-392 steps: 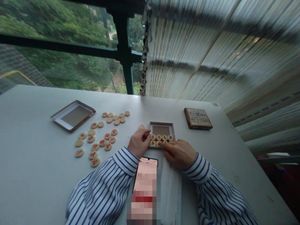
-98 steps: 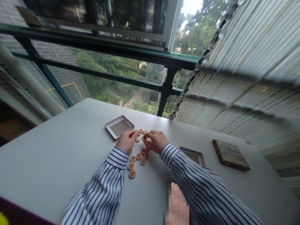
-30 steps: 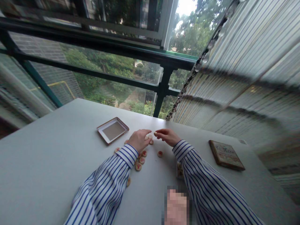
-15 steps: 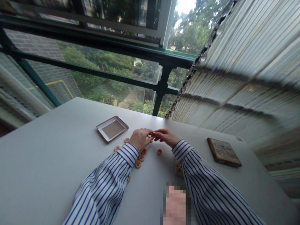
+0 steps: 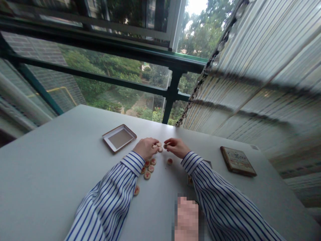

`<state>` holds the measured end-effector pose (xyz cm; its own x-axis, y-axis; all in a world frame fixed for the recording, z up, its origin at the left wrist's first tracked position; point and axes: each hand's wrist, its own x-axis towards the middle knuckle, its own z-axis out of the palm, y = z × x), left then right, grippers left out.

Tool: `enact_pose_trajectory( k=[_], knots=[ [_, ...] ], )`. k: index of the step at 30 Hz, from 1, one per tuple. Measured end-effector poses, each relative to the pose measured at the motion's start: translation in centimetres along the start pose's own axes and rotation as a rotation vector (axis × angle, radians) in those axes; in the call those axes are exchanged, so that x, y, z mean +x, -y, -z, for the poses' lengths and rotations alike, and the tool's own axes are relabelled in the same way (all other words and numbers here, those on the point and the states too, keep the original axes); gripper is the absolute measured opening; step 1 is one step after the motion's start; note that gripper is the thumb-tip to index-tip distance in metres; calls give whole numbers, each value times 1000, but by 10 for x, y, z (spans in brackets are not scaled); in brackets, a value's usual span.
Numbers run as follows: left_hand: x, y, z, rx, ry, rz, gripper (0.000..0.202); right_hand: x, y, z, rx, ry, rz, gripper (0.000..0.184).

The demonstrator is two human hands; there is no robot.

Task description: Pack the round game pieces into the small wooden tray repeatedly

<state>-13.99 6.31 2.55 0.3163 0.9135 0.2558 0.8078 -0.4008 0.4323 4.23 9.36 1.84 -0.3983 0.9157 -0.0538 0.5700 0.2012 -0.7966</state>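
Note:
My right hand pinches a xiangqi piece between thumb and fingertips, just over the white table. Opposite it, my left hand rests low with thumb and fingers apart, beside a small group of pale, blank-looking pieces. Nearer to me lies a cluster of round wooden pieces with red characters, partly covered by my left hand and sleeve. A lone red-marked piece sits below my right hand, and another piece lies by my left sleeve.
An open shallow box lid lies at the back left of the table. A tray with pieces is mostly hidden under my right sleeve. To the right lies a flat printed box. Window railing and a corrugated panel border the table.
My hands, which met around a piece, have drawn apart. The left moved slightly left and opened, uncovering pale pieces; the right keeps a piece in its fingertips.

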Motion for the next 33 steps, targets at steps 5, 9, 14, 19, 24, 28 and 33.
enact_pose_trajectory(
  k=[5, 9, 14, 19, 24, 28, 33],
  knots=[
    [-4, 16, 6, 73, 33, 82, 26, -2, -8, 0, -136, -32, -3, 23],
    [-7, 20, 6, 117, 37, 83, 24, -5, -4, 0, -228, -24, 3, 25],
    [-5, 19, 5, 144, 23, 19, 22, -6, 0, -2, -328, -13, -4, 25],
    [-5, 19, 3, 147, 24, -7, 24, -6, -1, -2, -403, 15, 8, 29],
    [-6, 18, 8, 139, 10, -4, 24, -7, 3, 0, -468, 44, 40, 30],
    [-5, 15, 14, 131, 2, -12, 25, -7, 6, 4, -504, 58, 66, 29],
    [-1, 11, 16, 150, 11, 2, 27, -7, 8, 7, -533, 50, 76, 27]
  ],
)
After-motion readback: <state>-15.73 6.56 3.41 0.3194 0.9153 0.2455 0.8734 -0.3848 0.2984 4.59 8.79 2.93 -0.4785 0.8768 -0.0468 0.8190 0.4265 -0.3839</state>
